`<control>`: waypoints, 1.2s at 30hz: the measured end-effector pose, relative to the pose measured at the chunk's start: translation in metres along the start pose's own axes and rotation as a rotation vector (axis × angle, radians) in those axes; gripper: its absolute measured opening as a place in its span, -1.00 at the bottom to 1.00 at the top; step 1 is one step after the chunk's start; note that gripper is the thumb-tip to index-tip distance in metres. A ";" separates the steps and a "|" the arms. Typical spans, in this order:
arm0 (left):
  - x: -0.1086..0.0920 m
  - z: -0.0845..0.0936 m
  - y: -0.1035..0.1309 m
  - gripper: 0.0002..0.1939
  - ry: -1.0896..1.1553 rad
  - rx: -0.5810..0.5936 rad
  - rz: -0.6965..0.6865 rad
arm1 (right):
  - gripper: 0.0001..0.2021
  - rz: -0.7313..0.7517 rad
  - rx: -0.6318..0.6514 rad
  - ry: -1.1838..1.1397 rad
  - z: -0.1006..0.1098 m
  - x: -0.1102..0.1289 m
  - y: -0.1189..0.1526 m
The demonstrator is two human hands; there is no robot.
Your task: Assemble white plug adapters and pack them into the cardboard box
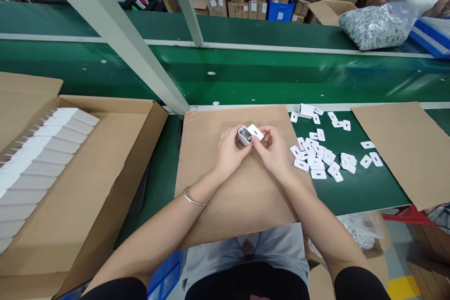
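Over the cardboard sheet (232, 197), my left hand (230, 147) is closed round a small white housing (244, 136), whose open end shows dark and metallic parts. My right hand (271, 146) pinches a white plate with a slot (256, 132), held against the housing's right edge. The plate is tilted and does not cover the opening. Many similar white plates (315, 161) lie scattered on the green table to the right. A white housing (305, 111) lies near the table's back edge among a few plates.
An open carton (137, 150) with a row of white boxes (45, 150) stands at left. Another cardboard sheet (404, 150) lies at right. A slanted metal post (140, 51) rises behind. Across the green conveyor (263, 75) are cartons, a bag of small parts (379, 26) and a person's arms.
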State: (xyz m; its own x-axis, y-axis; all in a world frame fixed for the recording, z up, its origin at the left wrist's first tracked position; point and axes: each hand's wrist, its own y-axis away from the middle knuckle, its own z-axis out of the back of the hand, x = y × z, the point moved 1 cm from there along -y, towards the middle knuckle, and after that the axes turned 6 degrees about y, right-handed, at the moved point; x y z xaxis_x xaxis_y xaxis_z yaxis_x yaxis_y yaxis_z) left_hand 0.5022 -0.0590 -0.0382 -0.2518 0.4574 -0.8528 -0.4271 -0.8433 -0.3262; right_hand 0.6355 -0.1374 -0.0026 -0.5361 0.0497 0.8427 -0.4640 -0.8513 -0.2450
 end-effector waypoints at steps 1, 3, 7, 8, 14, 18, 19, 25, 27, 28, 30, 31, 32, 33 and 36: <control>0.001 0.000 0.000 -0.62 0.014 0.006 0.005 | -0.81 0.007 0.003 0.004 0.000 0.000 0.000; 0.001 -0.001 0.000 -0.61 0.049 0.025 0.009 | -0.82 0.028 0.027 0.017 0.000 0.000 0.001; 0.000 -0.002 0.002 -0.60 0.117 0.106 0.041 | -0.86 0.052 0.110 0.068 -0.001 0.001 0.001; 0.000 -0.002 0.002 -0.59 0.121 0.123 0.055 | -0.87 0.045 0.121 0.074 0.000 0.000 0.001; 0.003 0.000 0.002 -0.43 0.143 0.213 0.040 | -0.88 0.049 0.179 0.080 0.000 -0.002 0.000; 0.010 0.003 -0.003 -0.45 0.251 0.261 0.071 | -0.87 0.059 0.198 0.077 -0.001 -0.003 0.001; 0.012 0.003 -0.004 -0.50 0.272 0.254 0.088 | -0.87 0.057 0.200 0.073 -0.001 -0.002 0.001; 0.008 -0.002 -0.003 -0.67 0.324 0.150 0.159 | -0.81 0.016 0.217 0.030 -0.004 0.002 0.003; 0.004 -0.002 -0.001 -0.67 0.371 0.115 0.172 | -0.74 -0.045 0.258 -0.082 -0.007 0.000 0.003; 0.002 -0.002 -0.001 -0.66 0.399 0.092 0.175 | -0.69 -0.098 0.287 -0.166 -0.009 -0.001 0.002; -0.002 -0.001 0.000 -0.65 0.449 0.044 0.168 | -0.62 -0.217 0.323 -0.301 -0.014 -0.006 0.002; -0.004 0.000 0.000 -0.65 0.464 0.021 0.160 | -0.59 -0.263 0.324 -0.325 -0.016 -0.008 0.002; -0.007 0.001 0.001 -0.64 0.472 -0.002 0.151 | -0.57 -0.292 0.316 -0.321 -0.018 -0.009 0.002; -0.009 0.002 0.001 -0.63 0.475 -0.025 0.143 | -0.56 -0.305 0.307 -0.302 -0.018 -0.010 0.003; -0.015 0.003 0.005 -0.60 0.464 -0.087 0.118 | -0.53 -0.315 0.329 -0.280 -0.019 -0.009 0.004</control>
State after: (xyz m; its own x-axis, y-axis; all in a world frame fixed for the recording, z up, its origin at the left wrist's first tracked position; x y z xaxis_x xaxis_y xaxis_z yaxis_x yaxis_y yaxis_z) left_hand 0.5013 -0.0688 -0.0255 0.1282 0.1995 -0.9715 -0.3396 -0.9115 -0.2320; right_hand 0.6250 -0.1312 -0.0206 -0.1769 0.2264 0.9578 -0.3023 -0.9386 0.1661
